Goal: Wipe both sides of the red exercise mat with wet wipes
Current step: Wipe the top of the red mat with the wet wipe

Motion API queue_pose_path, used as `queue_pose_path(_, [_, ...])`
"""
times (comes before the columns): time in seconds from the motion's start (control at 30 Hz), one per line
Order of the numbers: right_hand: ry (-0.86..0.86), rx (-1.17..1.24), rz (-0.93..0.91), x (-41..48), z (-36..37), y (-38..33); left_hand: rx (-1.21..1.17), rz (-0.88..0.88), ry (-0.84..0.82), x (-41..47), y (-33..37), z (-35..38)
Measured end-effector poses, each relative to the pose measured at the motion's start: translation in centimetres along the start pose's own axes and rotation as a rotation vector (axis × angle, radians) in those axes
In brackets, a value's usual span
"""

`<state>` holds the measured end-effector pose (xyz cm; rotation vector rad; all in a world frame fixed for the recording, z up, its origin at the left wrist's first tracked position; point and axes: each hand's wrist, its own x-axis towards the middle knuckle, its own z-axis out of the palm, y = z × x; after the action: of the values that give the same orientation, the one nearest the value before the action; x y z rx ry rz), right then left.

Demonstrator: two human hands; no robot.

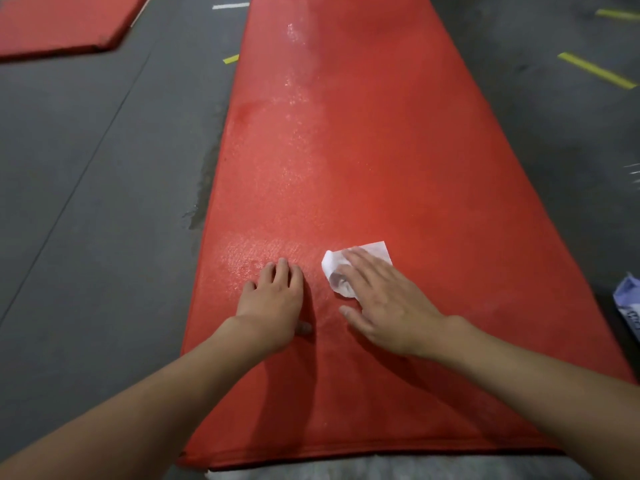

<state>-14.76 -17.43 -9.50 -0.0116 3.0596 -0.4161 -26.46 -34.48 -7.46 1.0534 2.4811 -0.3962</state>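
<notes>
A long red exercise mat (381,150) lies flat on the grey floor and runs away from me. Wet, shiny streaks show down its left half. My right hand (388,303) lies with straight fingers on a crumpled white wet wipe (372,252) and presses it onto the mat near the middle. My left hand (273,299) rests flat on the mat just left of the wipe, fingers spread, holding nothing.
A blue and white wipes pack (628,303) lies at the mat's right edge. Another red mat (62,22) sits at the far left. A damp patch (204,181) marks the floor beside the mat's left edge. Yellow tape strips (595,69) mark the floor at right.
</notes>
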Motion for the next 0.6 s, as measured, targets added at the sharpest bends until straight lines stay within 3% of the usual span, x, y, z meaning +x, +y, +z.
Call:
queue_pose_path(0.1, [-0.165,-0.059,-0.007,0.6,1.1,1.1,-0.001,-0.003,-0.005,0.1,0.1,-0.1])
queue_pose_path(0.23, [-0.124,-0.141,0.059,1.6,1.2,2.5,-0.002,0.007,0.002,0.3,-0.2,0.1])
queue_pose_path(0.37, [-0.205,-0.131,-0.226,-0.6,2.0,2.5,0.000,0.003,0.013,0.2,-0.2,0.2])
queue_pose_path(0.4, [-0.208,-0.122,-0.230,-0.2,1.5,3.5,0.001,0.004,0.012,0.2,-0.2,0.2])
queue_pose_path(0.53, [-0.140,-0.127,0.059,2.8,0.3,5.3,-0.002,0.008,0.000,0.5,-0.2,0.0])
queue_pose_path(0.6, [-0.165,-0.144,-0.082,1.4,1.0,4.1,-0.009,0.013,0.003,0.6,-0.1,-0.2])
